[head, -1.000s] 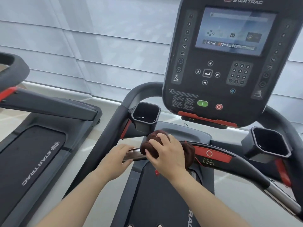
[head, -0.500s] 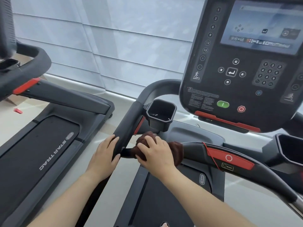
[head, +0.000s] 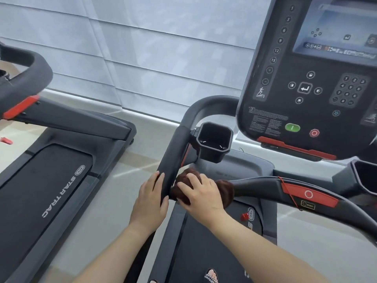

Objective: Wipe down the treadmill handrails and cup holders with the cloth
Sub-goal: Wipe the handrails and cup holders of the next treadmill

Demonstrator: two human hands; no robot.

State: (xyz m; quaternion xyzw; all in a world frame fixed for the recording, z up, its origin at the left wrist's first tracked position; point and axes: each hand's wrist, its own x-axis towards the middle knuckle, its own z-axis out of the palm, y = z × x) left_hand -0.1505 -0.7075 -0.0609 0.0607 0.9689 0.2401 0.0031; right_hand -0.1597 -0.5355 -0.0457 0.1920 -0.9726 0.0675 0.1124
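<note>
1. left handrail: a fixed, stiff black bar with a smooth, slightly padded-looking skin. i judge it takes firm pressure without giving, and it offers a steady place to brace.
2. cloth: dark brown, soft and light, bunched into a wad on the front crossbar, right where that bar meets the left handrail. i judge it folds to any curve. it is best held from above with the palm, so that the wad wraps partly round the bar.
3. left cup holder: a rigid, deep pocket just above the cloth. i judge the cloth must be pushed in with fingertips to reach its floor.
4. front crossbar: hard and rounded, running rightward toward the right cup holder. the red panel on it looks slick.
5. left hand: fingers lie curled over the left handrail and thumb sits below, a light bracing hold. it touches no cloth.
6. right hand: fingers are bent down over the cloth, pressing it onto the crossbar. my palm covers the wad's middle.
</note>
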